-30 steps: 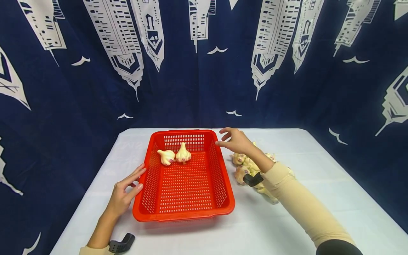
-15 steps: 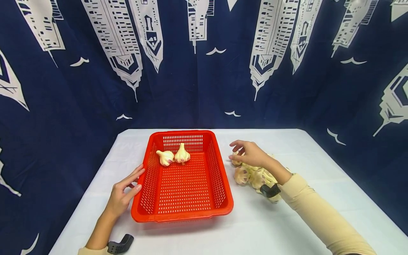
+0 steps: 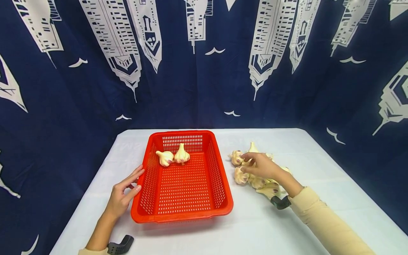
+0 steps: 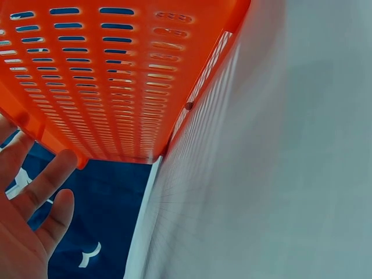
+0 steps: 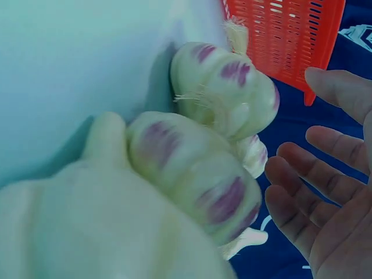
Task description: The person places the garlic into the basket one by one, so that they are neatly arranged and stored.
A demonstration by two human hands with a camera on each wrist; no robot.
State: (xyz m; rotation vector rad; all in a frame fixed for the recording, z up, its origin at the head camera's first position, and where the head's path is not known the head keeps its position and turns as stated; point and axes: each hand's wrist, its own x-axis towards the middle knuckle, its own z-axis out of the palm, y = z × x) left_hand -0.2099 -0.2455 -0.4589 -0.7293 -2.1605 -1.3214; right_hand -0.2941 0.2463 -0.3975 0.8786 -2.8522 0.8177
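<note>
Two garlic bulbs lie side by side at the far end of the red plastic basket. My left hand touches the basket's left rim with its fingers spread; the left wrist view shows those fingers by the slotted wall. My right hand hovers over a heap of garlic bulbs on the right, palm down and fingers slightly bent. In the right wrist view that hand holds nothing, and purple-streaked bulbs lie beside it. Part of the heap is hidden under the hand.
Basket and heap both stand on a white-covered table. Behind it hangs a dark blue curtain with white building prints. A strip of tabletop separates the basket's right wall from the garlic.
My right hand has moved from the basket's right rim rightward and toward me, over the garlic heap. The left hand has stayed at the rim, and both bulbs in the basket lie as before.
</note>
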